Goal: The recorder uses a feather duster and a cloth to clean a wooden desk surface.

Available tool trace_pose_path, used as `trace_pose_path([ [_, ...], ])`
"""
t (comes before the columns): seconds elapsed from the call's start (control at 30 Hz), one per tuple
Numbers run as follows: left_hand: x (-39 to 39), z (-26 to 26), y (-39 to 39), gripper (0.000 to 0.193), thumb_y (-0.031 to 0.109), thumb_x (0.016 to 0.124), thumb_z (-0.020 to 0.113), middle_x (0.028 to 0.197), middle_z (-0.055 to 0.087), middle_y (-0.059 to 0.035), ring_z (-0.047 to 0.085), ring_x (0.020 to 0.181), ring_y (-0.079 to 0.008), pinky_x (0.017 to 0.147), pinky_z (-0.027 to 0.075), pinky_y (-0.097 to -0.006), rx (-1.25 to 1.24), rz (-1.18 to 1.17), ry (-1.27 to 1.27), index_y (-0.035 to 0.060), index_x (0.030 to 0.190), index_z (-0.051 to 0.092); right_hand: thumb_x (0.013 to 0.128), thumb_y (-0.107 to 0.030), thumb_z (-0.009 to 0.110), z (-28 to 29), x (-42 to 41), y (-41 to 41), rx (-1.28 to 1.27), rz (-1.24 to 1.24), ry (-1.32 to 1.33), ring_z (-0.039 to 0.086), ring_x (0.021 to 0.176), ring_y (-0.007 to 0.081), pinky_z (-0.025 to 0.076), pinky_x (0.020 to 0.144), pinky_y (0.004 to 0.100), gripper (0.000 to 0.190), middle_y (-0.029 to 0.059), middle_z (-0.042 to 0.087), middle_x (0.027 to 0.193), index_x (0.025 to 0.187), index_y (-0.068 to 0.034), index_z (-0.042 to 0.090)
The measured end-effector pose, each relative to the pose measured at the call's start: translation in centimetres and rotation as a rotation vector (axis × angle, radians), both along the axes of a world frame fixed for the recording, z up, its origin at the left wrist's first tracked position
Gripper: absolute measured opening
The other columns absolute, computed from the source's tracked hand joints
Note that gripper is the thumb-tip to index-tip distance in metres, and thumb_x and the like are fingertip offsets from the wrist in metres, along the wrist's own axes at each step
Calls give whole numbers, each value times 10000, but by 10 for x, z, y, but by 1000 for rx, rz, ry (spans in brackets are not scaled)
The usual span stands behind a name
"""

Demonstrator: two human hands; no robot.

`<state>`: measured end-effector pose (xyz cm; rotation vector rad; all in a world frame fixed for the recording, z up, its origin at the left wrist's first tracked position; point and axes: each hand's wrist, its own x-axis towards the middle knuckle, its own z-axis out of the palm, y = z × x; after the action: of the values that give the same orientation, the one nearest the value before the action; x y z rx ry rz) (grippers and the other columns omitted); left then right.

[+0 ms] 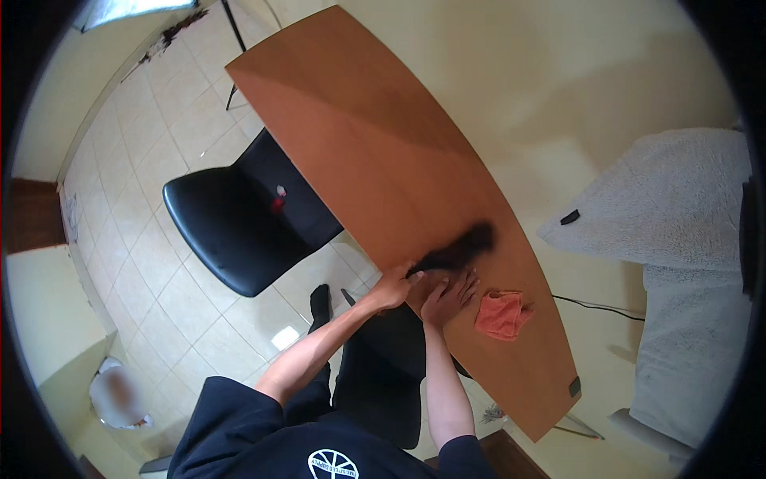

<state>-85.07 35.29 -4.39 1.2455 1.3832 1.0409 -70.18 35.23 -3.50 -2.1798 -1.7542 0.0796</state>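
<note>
My left hand grips one end of a black cloth item, which stretches up and to the right over the brown wooden table. The cloth is blurred, so its exact kind is unclear. Just below it, my right hand lies palm down at the tabletop, fingers apart and holding nothing. Its fingertips come close to the black cloth; whether they touch it I cannot tell. To the right of that hand rests a folded orange cloth.
A black chair is tucked against the table's left side, with small red and white things on its seat. Another black seat stands below my arms. Grey towelling hangs at right. A thin black cable runs beyond the table's edge.
</note>
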Motion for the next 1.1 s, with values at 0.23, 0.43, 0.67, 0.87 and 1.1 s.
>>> trace_pose_path([
  [0.23,-8,33,-40,368,302,1027,444,1081,662,-247,607,1063,-413,926,456,-445,-346,-117,-66,-28,1116,578,1003,-345,381,-1,18,-6,-36,-20,-82,218,1461,413,158,1144,591,537,173,297,1573,1474,-86,375],
  [0.43,-6,17,-87,365,350,1026,438,794,563,-112,569,752,-227,705,462,-352,-378,-108,-195,30,1129,581,1009,-348,371,-2,19,-10,-45,16,-105,215,1452,443,171,1134,599,538,200,281,1570,1480,-88,357],
  [0.67,16,24,-117,216,220,1002,528,754,538,-67,522,721,-176,670,441,-337,-329,153,-152,27,1083,577,998,-333,428,-4,25,-14,-15,23,-140,230,1451,419,194,1126,593,547,158,280,1577,1484,-99,338],
  [0.87,55,3,-132,304,302,1026,469,795,586,-126,580,770,-249,706,461,-371,-277,314,-162,21,1092,566,998,-413,430,-10,22,-16,35,49,-178,226,1457,407,193,1126,595,593,163,264,1579,1494,-108,319],
  [1.1,65,9,-131,326,311,1006,499,823,620,-188,607,796,-331,726,466,-419,-274,346,-221,-4,1077,545,983,-545,391,-2,22,-22,2,111,-100,217,1468,401,147,1137,625,677,140,266,1593,1497,-109,325],
])
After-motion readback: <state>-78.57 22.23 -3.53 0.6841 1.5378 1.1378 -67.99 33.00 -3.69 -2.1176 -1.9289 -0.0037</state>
